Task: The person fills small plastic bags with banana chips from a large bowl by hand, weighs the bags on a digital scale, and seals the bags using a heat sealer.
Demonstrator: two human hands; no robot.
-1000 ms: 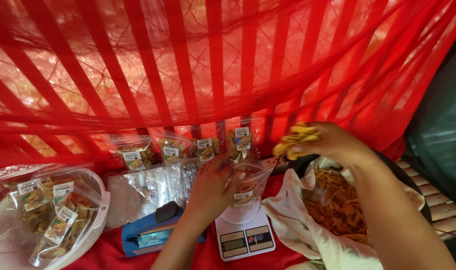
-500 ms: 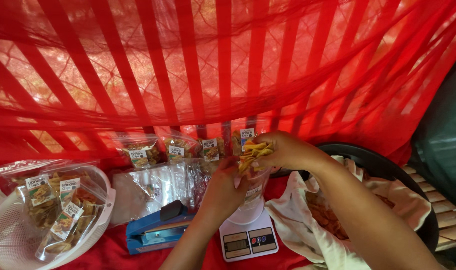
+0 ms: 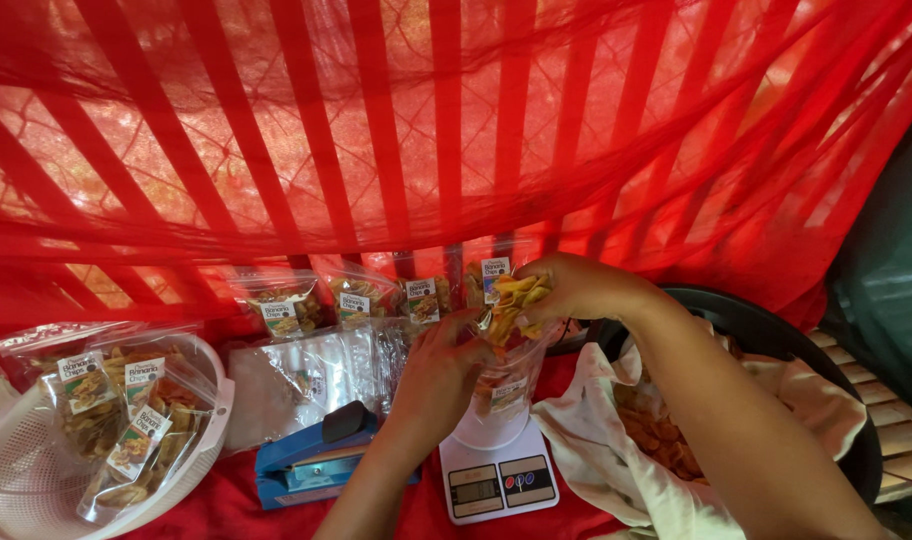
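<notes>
Single view from a head-worn camera, looking forward and down over the person's own forearms. The kitchen scale [image 3: 498,470] sits low at centre, close to the lens. Left of the scale lies a white basket [image 3: 16,480]; right of it, a dark basin [image 3: 776,320]; behind it, red netting [image 3: 456,130] fills the upper frame.

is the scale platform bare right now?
No: a clear pouch stands on the white scale, held by the left hand.

Two bare forearms, no sleeves, watch or rings visible; left hand [image 3: 438,372] and right hand [image 3: 576,290] are ungloved.
</notes>
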